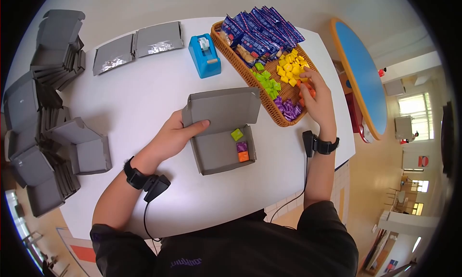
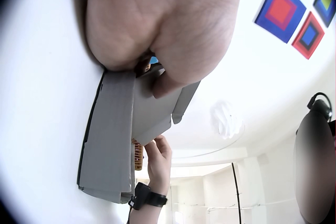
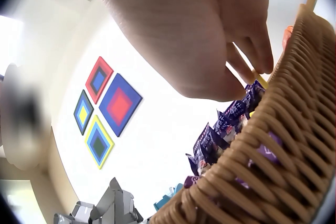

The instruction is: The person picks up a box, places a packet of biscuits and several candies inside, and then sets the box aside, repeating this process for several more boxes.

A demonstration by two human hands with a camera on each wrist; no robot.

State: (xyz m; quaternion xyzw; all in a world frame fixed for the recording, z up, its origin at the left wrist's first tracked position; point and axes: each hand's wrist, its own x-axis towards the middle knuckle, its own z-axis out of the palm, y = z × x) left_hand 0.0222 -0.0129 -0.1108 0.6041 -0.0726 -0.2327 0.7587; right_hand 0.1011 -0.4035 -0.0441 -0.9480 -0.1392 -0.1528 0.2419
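Note:
My left hand (image 1: 175,135) grips the left side of an open grey cardboard box (image 1: 211,154), its thumb over the inside of the raised lid. Inside the box, along the right wall, lie a green wrapped sweet (image 1: 237,134), a purple one (image 1: 242,146) and an orange one (image 1: 243,156). My right hand (image 1: 318,101) is over the right side of a wicker basket (image 1: 230,50), thumb and fingers spread apart beside orange sweets (image 1: 302,94) and yellow sweets (image 1: 290,68). In the right wrist view its fingertips reach down behind the basket's woven rim (image 3: 252,145).
The basket also holds green sweets (image 1: 266,80), purple sweets (image 1: 288,109) and blue snack packets (image 1: 262,34). A blue tape dispenser (image 1: 206,58) stands left of it. Flat grey packs (image 1: 159,38) lie at the back. Stacked open grey boxes (image 1: 29,104) line the table's left edge.

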